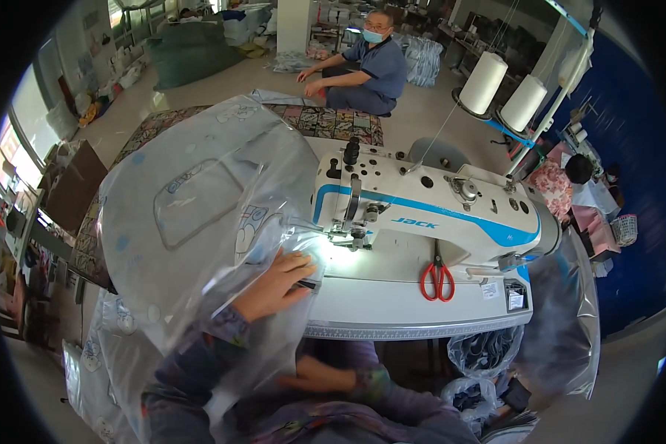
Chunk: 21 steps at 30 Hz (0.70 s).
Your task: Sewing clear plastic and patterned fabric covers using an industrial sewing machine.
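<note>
My left hand (275, 286) lies on a large translucent plastic sheet (144, 244), fingers stretched out toward the needle area. The sheet has printed cartoon figures and a grey-edged panel, and it drapes over the table's front edge. A short dark strip (308, 283) lies by the fingertips. Just right of them stands a white and blue sewing machine (436, 211), its lamp lighting the spot under the presser foot. Below the table edge is my right hand (322, 376), beside the hanging plastic; its fingers are partly hidden and blurred.
Red-handled scissors (437, 282) lie on the machine bed. Two white thread cones (483, 83) stand on a rack behind. Bags of dark pieces (485, 351) hang below the table at right. A masked person (370, 66) sits beyond the table; another person (559, 181) is at far right.
</note>
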### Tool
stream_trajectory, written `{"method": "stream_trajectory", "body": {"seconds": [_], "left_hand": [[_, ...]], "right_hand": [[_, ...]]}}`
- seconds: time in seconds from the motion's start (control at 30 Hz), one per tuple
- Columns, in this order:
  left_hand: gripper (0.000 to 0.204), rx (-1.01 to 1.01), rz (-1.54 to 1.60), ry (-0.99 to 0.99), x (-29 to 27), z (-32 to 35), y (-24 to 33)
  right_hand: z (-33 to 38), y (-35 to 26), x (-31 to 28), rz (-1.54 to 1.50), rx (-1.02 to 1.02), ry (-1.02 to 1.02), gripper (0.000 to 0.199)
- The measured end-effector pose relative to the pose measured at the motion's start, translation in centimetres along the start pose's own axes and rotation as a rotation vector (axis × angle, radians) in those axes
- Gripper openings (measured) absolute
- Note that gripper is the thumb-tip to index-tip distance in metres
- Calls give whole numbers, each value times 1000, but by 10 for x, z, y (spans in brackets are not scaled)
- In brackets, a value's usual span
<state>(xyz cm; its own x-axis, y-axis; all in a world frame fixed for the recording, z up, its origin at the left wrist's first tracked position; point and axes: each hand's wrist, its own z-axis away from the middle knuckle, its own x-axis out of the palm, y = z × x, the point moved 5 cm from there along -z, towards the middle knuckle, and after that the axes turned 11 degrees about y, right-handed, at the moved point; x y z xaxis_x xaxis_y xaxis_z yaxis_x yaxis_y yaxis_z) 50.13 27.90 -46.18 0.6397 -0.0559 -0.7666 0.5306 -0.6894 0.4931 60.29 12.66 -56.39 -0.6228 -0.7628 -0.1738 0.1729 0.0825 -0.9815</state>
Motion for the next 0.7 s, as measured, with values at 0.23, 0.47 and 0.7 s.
{"method": "stream_trajectory", "body": {"seconds": [0.23,0.47,0.7], "left_hand": [[52,19,19,-47,3,4,-5],[48,66,-191,35,8,16,14],[49,-35,-112,-75,11,11,19]], "right_hand": [[56,-86,-23,-741,175,424,66],[64,-61,-4,-328,162,536,81],[80,-63,-25,-482,186,617,75]]}}
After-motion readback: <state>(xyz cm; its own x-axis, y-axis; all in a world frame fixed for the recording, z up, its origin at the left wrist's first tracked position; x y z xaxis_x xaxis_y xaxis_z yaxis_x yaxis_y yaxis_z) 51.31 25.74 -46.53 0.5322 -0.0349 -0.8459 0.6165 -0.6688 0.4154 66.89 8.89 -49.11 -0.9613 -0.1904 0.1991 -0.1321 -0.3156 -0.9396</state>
